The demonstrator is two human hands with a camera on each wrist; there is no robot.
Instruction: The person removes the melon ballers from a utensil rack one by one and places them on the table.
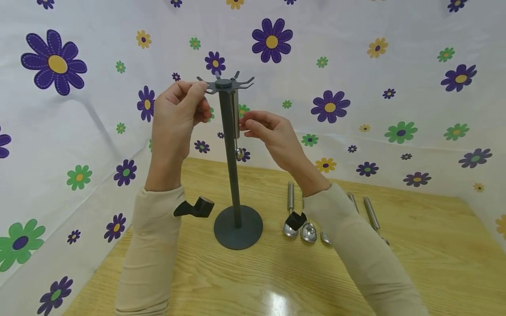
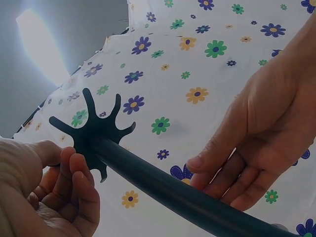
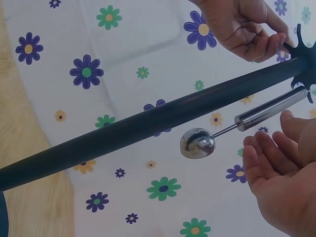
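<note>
A dark metal utensil stand [image 1: 230,149] rises from a round base, with a ring of curved hooks on top. My left hand [image 1: 179,112] pinches one of these hooks between thumb and fingers. From a hook at the back right hangs a steel melon baller [image 3: 269,109], handle up and round bowl [image 3: 197,143] down beside the pole. My right hand [image 1: 272,136] is just right of its handle, fingers loosely bent, with a small gap between them in the right wrist view. The left wrist view hides the melon baller almost wholly behind the pole.
Several steel scoops with cylindrical handles lie in a row on the wooden table [image 1: 221,281], right of the stand; one scoop [image 1: 309,232] is nearest my right sleeve, which covers part of the row. A flower-patterned cloth [image 1: 292,79] encloses the table's back and sides.
</note>
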